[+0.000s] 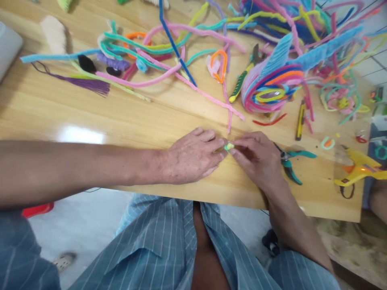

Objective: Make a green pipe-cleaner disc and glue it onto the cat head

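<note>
A glossy light-wood surface is stretching beneath; the left grip and right grip are pinching a small, seemingly fuzzy green-and-yellow piece between them, apparently to steady it, while teal-handled metal pliers are lying just beside the right grip, probably for easy reach.

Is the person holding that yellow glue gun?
No, the left hand and right hand are both at a small green-yellow piece, while the yellow glue gun lies toward the right end of the table.
</note>
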The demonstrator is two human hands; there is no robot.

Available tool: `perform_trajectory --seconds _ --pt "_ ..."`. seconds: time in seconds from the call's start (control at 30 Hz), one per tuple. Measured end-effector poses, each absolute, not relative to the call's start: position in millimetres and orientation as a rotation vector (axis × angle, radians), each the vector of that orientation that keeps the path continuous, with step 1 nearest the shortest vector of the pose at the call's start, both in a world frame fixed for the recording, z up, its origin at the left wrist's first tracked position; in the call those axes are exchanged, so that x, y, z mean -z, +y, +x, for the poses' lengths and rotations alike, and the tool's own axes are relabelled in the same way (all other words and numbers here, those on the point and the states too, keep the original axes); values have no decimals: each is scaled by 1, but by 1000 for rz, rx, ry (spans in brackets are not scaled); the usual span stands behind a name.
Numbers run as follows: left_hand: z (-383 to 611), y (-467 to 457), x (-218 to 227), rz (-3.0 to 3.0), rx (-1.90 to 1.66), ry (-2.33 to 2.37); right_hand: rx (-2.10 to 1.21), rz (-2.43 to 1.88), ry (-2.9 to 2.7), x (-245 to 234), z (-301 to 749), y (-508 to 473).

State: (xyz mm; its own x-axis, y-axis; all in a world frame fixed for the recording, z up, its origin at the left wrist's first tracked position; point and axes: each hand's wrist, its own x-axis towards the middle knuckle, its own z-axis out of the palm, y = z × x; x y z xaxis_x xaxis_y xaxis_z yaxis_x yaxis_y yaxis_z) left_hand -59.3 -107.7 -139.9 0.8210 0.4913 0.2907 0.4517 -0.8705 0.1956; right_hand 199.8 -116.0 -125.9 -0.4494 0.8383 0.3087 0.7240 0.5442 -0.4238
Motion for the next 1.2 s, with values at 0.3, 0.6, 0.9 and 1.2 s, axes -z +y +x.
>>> perform_trajectory --seconds 0.3,0.6,0.9,1.2 --pt "-59 -108 141 2884 -533 737 -302 -1254 -2298 127 198 -116" --pt "-60 -107 142 2877 -530 726 -375 -1272 -2268 120 200 -119" --pt "-60 -107 140 2877 -527 727 -278 -1214 -2263 126 196 -118" --pt "-59 -107 141 2883 -534 729 -357 -1282 -2250 124 194 -116"
